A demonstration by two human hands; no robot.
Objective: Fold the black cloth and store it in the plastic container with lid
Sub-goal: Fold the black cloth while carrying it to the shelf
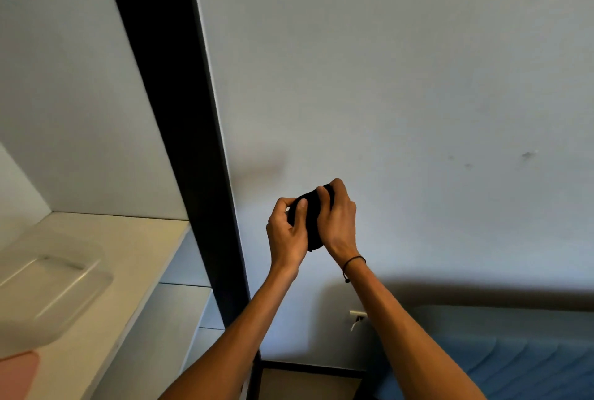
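The black cloth (311, 222) is bunched into a small compact bundle, held up in the air in front of the pale wall. My left hand (286, 232) grips its left side, thumb pressed on the front. My right hand (337, 219) wraps over its right side and top, a thin black cord bracelet on that wrist. Most of the cloth is hidden between my palms. The clear plastic container (48, 290) sits on the pale shelf (128, 238) at the lower left, well away from both hands. A pink lid-like piece (16, 374) lies at the bottom left corner.
A tall black post (180, 129) runs diagonally between the shelf unit and the wall. White drawer fronts (154, 335) sit below the shelf. A blue sofa (514, 354) fills the lower right, with a wall socket (357, 316) beside it.
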